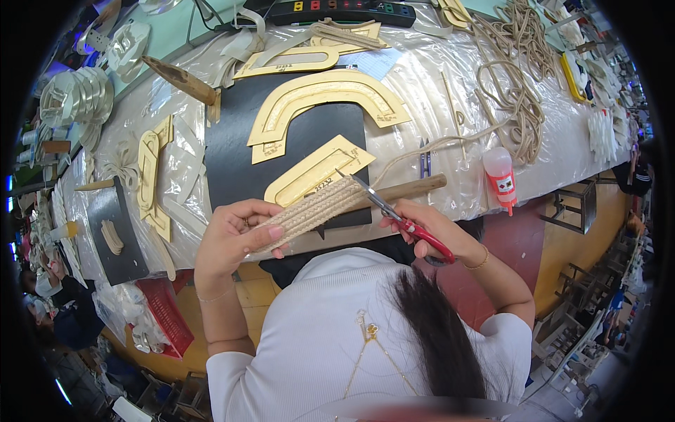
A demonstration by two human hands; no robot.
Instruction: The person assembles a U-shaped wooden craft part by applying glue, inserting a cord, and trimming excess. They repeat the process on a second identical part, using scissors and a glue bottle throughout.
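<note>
My left hand (239,228) is closed on one end of a flat beige braided strip (313,209), thumb on top, held slantwise over the near table edge. My right hand (430,224) grips red-handled scissors (426,239). Their parted blades reach up to the strip's far right end; whether they touch it I cannot tell. From about that end a thin beige cord (429,146) runs right to a loose coil (519,119). Just beyond the strip lies a yellow slotted template (320,171), and a wooden stick (415,188) passes behind the strip.
A larger curved yellow template (327,95) rests on a black mat (232,155). To the right stand a red-and-clear bottle (500,179) and small dark snips (425,160). A pointed wooden peg (181,81) rises at the back left. A red crate (165,316) is below, left.
</note>
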